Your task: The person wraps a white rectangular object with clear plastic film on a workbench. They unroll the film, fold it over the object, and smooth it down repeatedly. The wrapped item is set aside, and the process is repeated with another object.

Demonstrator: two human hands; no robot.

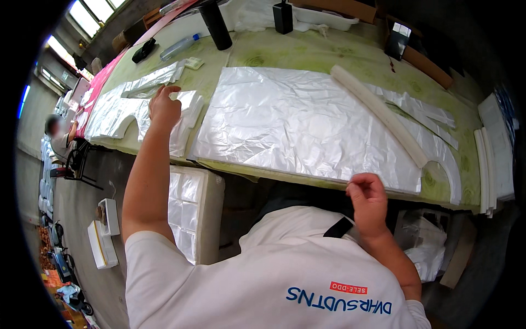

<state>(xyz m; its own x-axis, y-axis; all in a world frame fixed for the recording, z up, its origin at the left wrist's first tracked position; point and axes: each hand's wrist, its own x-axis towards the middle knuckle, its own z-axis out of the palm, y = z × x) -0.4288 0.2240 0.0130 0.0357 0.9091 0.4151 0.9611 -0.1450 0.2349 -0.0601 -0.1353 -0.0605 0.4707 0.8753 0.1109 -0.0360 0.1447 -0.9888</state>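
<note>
My left hand (165,107) hovers over a stack of white plastic bags (183,123) at the left. Its fingers are bent and the thumb stands apart from them, with nothing visible between. Close to the table's front edge, my right hand (370,200) is closed in a pinch beside the edge of a large, crinkled white plastic sheet (274,126). Whatever is between those fingertips, if anything, is too small to make out. A long pale roller or bar (378,115) lies slantwise across the right part of the sheet. Cut-out plastic pieces (444,156) extend beyond it.
Along the back of the green-patterned table (307,52) stand a black cylinder (215,24), a black box (282,17) and a plastic bottle (179,47). A carton (427,66) is at the far right. Packed bundles (186,214) sit below the table. Another person (60,137) sits at far left.
</note>
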